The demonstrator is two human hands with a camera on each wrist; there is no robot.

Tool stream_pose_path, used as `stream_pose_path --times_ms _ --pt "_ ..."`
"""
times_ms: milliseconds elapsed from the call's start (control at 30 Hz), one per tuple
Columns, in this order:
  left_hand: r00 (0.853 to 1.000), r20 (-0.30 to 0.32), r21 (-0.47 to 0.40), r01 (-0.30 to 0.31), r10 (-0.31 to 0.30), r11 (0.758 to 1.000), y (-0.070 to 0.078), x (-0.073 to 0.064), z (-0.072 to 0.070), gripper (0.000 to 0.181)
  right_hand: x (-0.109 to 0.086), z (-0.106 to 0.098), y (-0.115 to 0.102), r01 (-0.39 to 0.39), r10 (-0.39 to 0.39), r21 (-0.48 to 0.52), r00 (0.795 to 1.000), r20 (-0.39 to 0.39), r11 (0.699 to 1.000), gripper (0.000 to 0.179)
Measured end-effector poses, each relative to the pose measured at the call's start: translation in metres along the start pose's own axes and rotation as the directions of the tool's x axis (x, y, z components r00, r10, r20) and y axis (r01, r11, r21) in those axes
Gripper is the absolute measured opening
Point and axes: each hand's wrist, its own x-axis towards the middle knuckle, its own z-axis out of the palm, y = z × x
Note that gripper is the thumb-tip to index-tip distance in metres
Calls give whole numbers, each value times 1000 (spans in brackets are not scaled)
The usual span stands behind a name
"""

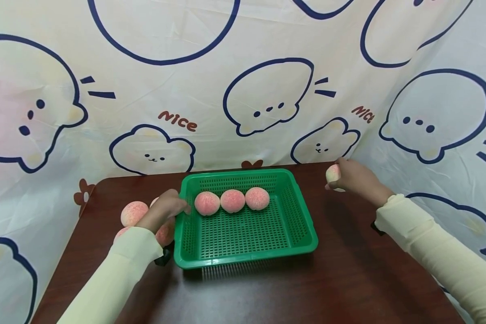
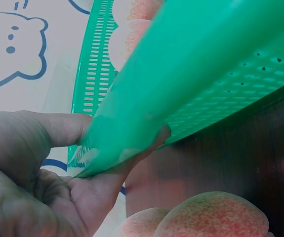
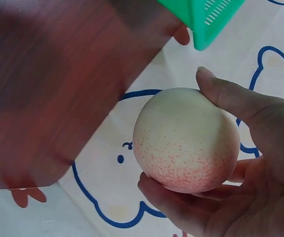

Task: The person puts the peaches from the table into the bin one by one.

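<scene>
At the far left, a pale cloth printed with dark-blue outlined animal heads comes down beside the dark wooden counter and runs on behind it. On the counter's left part sits a cluster of loose peaches, pink and cream; the left arm covers some of them, so their number cannot be told. Over this cluster reaches the left hand, its arm in a cream left sleeve with a dark band at the wrist. The left wrist view shows this hand pinching the left rim of a green basket, thumb and fingers on opposite sides of it. The basket is rectangular and perforated, and occupies the middle of the counter. Inside, three peaches lie side by side in a row toward the back wall, with the mesh floor showing in front of them. Right of the basket and apart from it, near the counter's back right corner, the right hand grips a single peach, thumb on one side and fingers curled about the other. That peach is mostly cream, speckled with red. Farther right, a cream right sleeve covers the arm, with the cloth beyond.
</scene>
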Motion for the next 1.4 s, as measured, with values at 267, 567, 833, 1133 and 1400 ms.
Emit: stream_pose_path --times_ms 267,567,833,1133,1400 --pt "1000 9 10 -2 2 1000 -1 2 0 38 4 -8 -19 8 -7 -40 1000 12 999 76" --pt "1000 8 28 14 -14 1000 0 1 0 39 4 -9 -37 42 -41 -54 999 11 998 80" --pt "1000 7 18 11 -11 1000 0 1 0 40 7 -12 -49 69 -68 -40 997 22 997 83" --pt "1000 14 -11 9 -9 1000 1 -2 -1 42 11 -12 -59 84 -83 -2 996 5 997 79" --pt "1000 14 -9 -2 2 1000 0 -1 -1 40 14 -10 -68 126 -126 -8 992 -9 992 74"
